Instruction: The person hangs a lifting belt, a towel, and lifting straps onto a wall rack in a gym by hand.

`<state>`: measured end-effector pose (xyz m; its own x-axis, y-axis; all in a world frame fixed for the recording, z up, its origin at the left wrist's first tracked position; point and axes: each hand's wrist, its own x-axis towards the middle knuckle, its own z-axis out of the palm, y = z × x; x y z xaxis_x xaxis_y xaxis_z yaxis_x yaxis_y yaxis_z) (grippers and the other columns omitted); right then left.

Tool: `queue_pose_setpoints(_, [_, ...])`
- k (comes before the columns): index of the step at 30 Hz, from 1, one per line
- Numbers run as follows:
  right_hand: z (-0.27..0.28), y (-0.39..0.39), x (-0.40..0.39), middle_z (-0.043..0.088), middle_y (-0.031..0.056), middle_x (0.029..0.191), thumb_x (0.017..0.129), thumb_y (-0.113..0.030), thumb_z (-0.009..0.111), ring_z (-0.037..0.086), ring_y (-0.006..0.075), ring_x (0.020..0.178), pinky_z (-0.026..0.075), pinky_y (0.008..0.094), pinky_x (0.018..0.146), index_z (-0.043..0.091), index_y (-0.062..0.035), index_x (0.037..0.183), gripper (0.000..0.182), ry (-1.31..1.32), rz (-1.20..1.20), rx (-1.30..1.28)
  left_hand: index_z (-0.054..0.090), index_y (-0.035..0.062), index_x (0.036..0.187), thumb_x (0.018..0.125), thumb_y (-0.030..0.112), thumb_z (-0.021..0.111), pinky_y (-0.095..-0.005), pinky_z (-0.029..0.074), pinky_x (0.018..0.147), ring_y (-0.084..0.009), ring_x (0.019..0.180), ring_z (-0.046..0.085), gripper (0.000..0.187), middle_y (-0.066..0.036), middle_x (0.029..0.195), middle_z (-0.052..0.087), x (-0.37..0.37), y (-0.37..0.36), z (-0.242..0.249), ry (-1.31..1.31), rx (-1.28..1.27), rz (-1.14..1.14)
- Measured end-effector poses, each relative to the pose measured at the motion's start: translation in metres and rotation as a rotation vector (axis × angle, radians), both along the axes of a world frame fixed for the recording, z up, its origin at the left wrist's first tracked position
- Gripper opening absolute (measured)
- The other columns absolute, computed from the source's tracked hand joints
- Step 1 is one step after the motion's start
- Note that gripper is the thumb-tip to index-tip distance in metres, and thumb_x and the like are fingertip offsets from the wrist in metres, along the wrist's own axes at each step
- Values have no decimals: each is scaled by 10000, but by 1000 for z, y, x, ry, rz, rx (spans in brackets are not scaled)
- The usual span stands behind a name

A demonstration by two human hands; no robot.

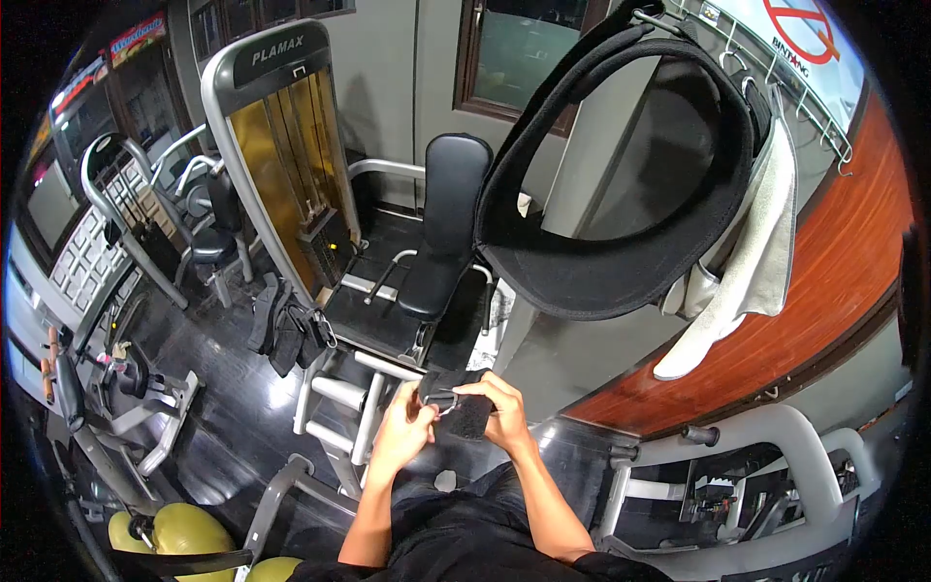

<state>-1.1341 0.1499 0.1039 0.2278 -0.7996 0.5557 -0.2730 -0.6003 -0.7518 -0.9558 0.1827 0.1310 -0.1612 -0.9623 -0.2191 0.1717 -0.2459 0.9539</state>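
In front of my body, both hands are closed on a black fabric strap (472,419) with a fuzzy, hook-and-loop-like face. A metal ring (448,404) shows on the strap between my hands. My left hand (409,427) pinches near the ring with thumb and fingers. My right hand (505,412) grips the strap's right side, its index finger reaching over to the ring. The strap's far side is partly hidden by my fingers.
A large black padded belt (592,276) hangs from wall hooks at upper right, beside a white towel (752,262). Ahead stands a weight-stack machine (221,107) with a black seat (433,286). More black straps (283,325) hang near its base. A grey machine frame (776,436) is at right.
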Motion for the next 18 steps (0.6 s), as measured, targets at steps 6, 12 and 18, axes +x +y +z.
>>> queue_pose_setpoints(6, [6,-3,1,568,55,703,662,29,731,544,158,626,416,264,578,652,-21,861,219,-146,-67,-3,575,30,928,792,105,651,-338,449,761,-256,836,565,173,-122,974,522,-7,-6,-2,-662,-739,240])
queue_pose_setpoints(12, [13,-2,5,640,87,800,675,90,681,614,176,728,464,266,668,659,-16,895,245,-207,-68,101,561,-11,860,840,24,599,-306,439,759,-231,789,558,55,-78,806,556,-8,-8,-1,-443,-740,180])
queue_pose_setpoints(18, [21,-2,-1,651,90,840,728,-105,769,617,159,773,473,275,712,645,-11,987,302,-119,161,132,544,4,896,948,79,515,-205,393,689,-57,740,466,96,10,784,521,-2,-15,-14,-14,-382,289])
